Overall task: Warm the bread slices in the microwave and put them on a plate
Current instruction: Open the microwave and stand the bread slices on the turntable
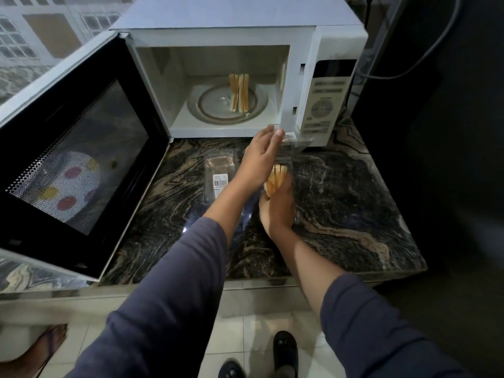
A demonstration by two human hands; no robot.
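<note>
Right hand (278, 214) grips bread slices (276, 177) inside the clear bag (296, 141), left hand (259, 162) just beyond lies straight-fingered against the bag's mouth, other slices (239, 91) standing in the open microwave (218, 36) past both hands.

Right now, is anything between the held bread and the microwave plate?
Yes: a clear bag wraps the held slices, the left hand at its mouth. The door is open; other slices stand on the glass plate.

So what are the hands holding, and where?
The right hand grips the bread slices by their near end. The left hand touches the top of the clear bag; pinching can't be told.
</note>
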